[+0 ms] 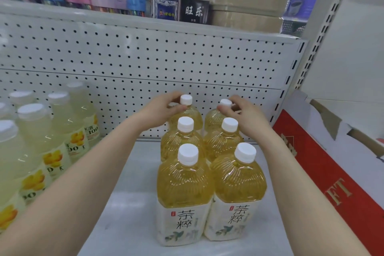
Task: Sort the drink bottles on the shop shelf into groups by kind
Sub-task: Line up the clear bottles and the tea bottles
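A white perforated back panel point(145, 64) is seen across the rear of the white shelf point(133, 172) on which the drinks are stood. A red carton point(324, 174) with gold lettering is set against the shelf's right end. At the left, a cluster of pale lemon drink bottles point(47, 137) with white caps and yellow-fruit labels is gathered, well apart from the tea.

Six amber tea bottles with white caps are stood upright in two columns of three, packed close together, right of the shelf's middle. The front left tea bottle point(184, 189) and front right tea bottle point(238, 185) are placed nearest the camera. The middle left tea bottle point(180, 141) and middle right tea bottle point(223, 141) are set behind them, and the rear pair is placed close to the back panel. Both bare forearms are stretched over the shelf, one on either side of the block.

The rear left tea bottle point(194, 117) is gripped by the left hand point(160, 111). Its fingers point(179, 108) are curled round the neck just under the cap point(186, 100), thumb in front and the rest behind. The rear right tea bottle point(213, 119) is held by the right hand point(247, 117). Its fingers point(224, 109) are pinched about the neck at the base of its cap point(225, 102), which is partly covered by them. The bases of both rear bottles are hidden by the bottles in front.
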`<state>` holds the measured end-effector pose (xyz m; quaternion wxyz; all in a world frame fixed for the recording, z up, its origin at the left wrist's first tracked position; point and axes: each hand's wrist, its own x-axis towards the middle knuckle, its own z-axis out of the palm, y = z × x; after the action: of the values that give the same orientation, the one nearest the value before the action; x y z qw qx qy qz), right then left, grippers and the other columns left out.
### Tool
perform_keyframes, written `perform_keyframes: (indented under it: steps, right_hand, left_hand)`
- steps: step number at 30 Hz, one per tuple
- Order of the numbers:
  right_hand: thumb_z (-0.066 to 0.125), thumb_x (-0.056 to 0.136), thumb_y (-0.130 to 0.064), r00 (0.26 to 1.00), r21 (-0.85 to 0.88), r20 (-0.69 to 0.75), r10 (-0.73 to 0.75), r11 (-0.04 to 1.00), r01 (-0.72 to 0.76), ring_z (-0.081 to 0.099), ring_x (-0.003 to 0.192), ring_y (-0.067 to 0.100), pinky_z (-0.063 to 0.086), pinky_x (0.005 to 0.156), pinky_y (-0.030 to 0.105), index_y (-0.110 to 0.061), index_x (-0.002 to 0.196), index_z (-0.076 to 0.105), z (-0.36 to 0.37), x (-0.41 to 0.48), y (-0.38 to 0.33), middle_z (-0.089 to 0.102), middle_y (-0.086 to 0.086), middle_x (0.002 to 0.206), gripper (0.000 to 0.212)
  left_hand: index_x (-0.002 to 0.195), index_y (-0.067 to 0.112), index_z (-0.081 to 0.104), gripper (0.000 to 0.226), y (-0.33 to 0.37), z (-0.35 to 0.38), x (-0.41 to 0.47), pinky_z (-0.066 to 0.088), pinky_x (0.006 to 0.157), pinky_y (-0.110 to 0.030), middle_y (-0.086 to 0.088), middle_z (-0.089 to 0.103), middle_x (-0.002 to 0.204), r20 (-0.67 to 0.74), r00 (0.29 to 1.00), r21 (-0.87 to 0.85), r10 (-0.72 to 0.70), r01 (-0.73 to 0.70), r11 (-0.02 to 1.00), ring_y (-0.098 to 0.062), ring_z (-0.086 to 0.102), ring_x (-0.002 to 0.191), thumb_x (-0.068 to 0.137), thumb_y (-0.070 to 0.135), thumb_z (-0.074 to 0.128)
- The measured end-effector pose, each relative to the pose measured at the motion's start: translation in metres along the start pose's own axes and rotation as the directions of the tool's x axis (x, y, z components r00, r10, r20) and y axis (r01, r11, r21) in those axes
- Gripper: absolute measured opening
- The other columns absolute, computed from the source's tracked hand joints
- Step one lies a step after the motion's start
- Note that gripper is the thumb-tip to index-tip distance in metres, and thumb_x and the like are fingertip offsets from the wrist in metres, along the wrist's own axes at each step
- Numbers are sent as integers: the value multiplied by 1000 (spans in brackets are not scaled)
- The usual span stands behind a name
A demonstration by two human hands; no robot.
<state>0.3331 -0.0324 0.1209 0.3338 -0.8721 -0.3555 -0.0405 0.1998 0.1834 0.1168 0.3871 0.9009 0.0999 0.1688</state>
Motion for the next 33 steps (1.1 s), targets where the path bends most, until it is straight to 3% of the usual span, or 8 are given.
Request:
perform_keyframes:
  steps: [8, 14, 18, 20, 21, 24, 26, 33]
  right_hand:
    - [62, 93, -55, 986, 173, 154, -64, 984, 36, 65, 102, 8, 49, 84, 34, -36, 107, 65, 0, -1, 0, 70, -12, 110, 24]
    - [46, 103, -48, 991, 338, 130, -40, 941, -7, 61, 106, 6, 47, 80, 24, -33, 134, 56, -3, -27, -6, 61, -9, 123, 35]
    - [38, 103, -57, 994, 693, -54, 95, 720, -31, 61, 121, 10, 49, 94, 31, -38, 133, 57, -7, -78, 0, 65, -12, 129, 40]
    - [41, 104, -47, 987, 831, -34, 154, 554, -58, 59, 124, 14, 48, 101, 37, -26, 130, 59, -1, -115, 9, 66, -10, 126, 39]
    - [47, 102, -42, 989, 838, -62, 135, 546, -22, 57, 126, 15, 48, 102, 34, -22, 134, 57, 10, -133, 12, 65, -15, 124, 39]
    - [63, 84, -45, 945, 606, -324, -32, 761, 234, 51, 123, -11, 42, 93, 6, -27, 143, 43, 56, -184, 12, 53, -42, 125, 66]
    - [69, 77, -47, 914, 550, -400, -61, 782, 293, 43, 124, -19, 35, 95, 1, -22, 149, 34, 75, -198, 14, 43, -49, 129, 84]
    - [70, 82, -50, 849, 503, -526, -52, 786, 360, 33, 135, -17, 26, 105, 3, -17, 152, 30, 89, -191, 2, 35, -34, 144, 87]
  left_hand:
    - [125, 35, 61, 27, -13, 2, -26, 47, 105, -37, 17, 68, 119, -33, 999, -138, 21, -25, 990, -3, 62, 113, 100, 28, 56]
    - [142, 33, 48, 40, -11, 14, -56, 40, 112, -40, 17, 55, 138, -95, 994, -280, -59, 30, 960, -3, 52, 124, 102, 38, 48]
    - [144, 37, 44, 54, -15, 23, -114, 36, 112, -29, 20, 46, 147, -225, 966, -473, -125, 3, 881, 3, 43, 133, 95, 59, 45]
    - [138, 44, 44, 77, -17, 43, -146, 36, 107, -24, 18, 42, 151, -167, 969, -587, -182, 51, 808, 8, 42, 131, 72, 84, 52]
    - [138, 44, 41, 88, -16, 56, -162, 37, 105, -21, 17, 41, 152, -122, 982, -606, -146, 43, 794, 8, 43, 129, 63, 87, 58]
    - [148, 49, 20, 107, -4, 98, -199, 48, 94, -17, 30, 51, 137, -104, 994, -462, 37, -81, 883, 6, 53, 124, 65, 42, 87]
    - [147, 51, 16, 120, -3, 112, -209, 48, 94, -16, 36, 53, 129, -187, 982, -415, 16, -94, 905, 8, 54, 120, 62, 15, 92]
    - [149, 38, 16, 119, -15, 105, -194, 53, 81, -15, 48, 52, 112, -251, 967, -289, 40, -114, 950, 16, 55, 107, 63, 5, 90]
